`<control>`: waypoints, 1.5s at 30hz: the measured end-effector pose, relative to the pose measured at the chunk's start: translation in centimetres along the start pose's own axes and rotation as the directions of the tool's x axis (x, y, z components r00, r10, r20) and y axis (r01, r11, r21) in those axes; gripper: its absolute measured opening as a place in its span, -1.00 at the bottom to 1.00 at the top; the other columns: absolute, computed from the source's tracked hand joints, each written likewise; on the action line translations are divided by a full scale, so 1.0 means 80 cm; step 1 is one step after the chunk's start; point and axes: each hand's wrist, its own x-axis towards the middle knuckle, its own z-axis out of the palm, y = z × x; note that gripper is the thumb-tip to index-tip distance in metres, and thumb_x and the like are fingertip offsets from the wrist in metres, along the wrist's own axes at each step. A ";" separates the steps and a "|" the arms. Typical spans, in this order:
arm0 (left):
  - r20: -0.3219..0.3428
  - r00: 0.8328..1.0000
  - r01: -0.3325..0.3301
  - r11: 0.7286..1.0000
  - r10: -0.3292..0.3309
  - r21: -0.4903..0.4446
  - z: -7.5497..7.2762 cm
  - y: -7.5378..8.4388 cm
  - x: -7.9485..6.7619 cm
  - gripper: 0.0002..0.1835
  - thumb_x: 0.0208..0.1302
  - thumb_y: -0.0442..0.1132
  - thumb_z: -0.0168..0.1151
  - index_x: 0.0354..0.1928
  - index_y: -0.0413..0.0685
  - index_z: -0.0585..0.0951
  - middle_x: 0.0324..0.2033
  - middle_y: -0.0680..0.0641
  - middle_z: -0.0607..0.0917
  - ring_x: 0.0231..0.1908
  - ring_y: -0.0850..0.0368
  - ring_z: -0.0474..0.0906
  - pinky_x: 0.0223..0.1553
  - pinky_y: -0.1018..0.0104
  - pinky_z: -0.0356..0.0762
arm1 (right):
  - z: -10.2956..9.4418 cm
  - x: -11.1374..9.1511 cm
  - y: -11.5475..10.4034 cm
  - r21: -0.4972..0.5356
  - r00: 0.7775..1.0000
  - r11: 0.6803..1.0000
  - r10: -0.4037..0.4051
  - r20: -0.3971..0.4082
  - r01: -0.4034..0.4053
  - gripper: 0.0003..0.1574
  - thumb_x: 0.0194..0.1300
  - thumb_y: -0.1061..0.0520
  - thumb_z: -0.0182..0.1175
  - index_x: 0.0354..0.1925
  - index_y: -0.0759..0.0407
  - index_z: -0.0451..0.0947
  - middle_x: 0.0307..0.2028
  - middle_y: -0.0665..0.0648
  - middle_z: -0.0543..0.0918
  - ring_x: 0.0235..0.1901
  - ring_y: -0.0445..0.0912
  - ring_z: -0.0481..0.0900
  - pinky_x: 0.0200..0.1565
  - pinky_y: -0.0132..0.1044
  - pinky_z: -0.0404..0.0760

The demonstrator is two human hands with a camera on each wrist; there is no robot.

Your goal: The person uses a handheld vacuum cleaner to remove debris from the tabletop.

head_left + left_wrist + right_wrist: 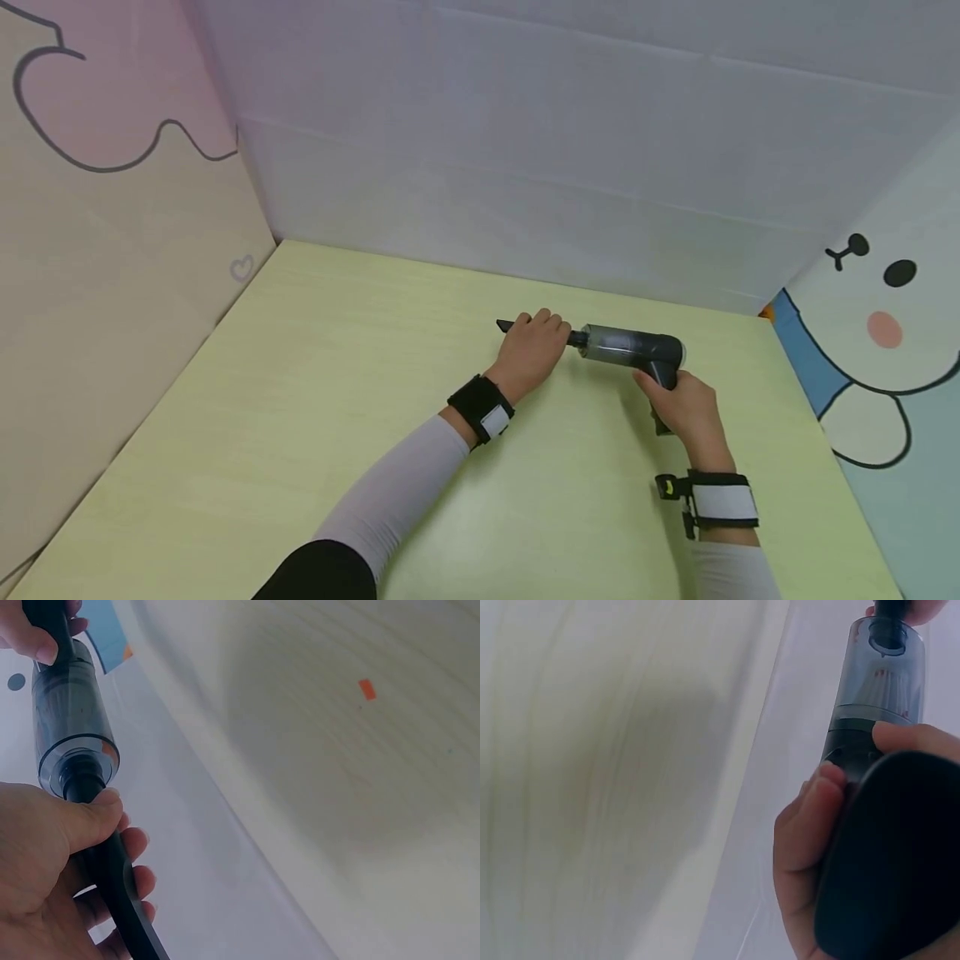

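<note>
A black handheld vacuum cleaner [647,347] is held above the table, lying roughly level. My right hand [686,408] grips its handle [663,374], thumb on the near side. At the other end, my left hand [532,346] holds the slim black nozzle [124,900], whose flat tip [504,325] points left. The left wrist view has the thumb and curled fingers around the nozzle, close to where it enters the clear dust cup [67,712]. A pleated filter [883,688] shows through the cup in the right wrist view. The handle's dark base [892,862] hides part of the right hand.
The pale yellow tabletop [315,358] spreads below both hands. A whitish panel [487,150] stands along its back edge, with printed panels at the left [127,275] and right [885,350]. A small orange mark [367,689] lies on the table surface.
</note>
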 end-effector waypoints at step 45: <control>0.054 0.999 0.006 0.998 -0.002 -0.065 0.013 0.031 0.030 -0.78 0.40 -0.16 -0.03 0.00 0.06 0.52 -0.19 0.07 0.57 -0.12 0.15 0.39 -0.11 0.28 0.43 | -0.010 -0.001 0.025 -0.013 0.995 0.997 0.071 -0.073 -0.072 0.00 0.16 -0.43 0.01 -0.05 0.52 0.32 -0.39 0.30 0.46 -0.49 0.04 0.41 -0.58 -0.21 0.34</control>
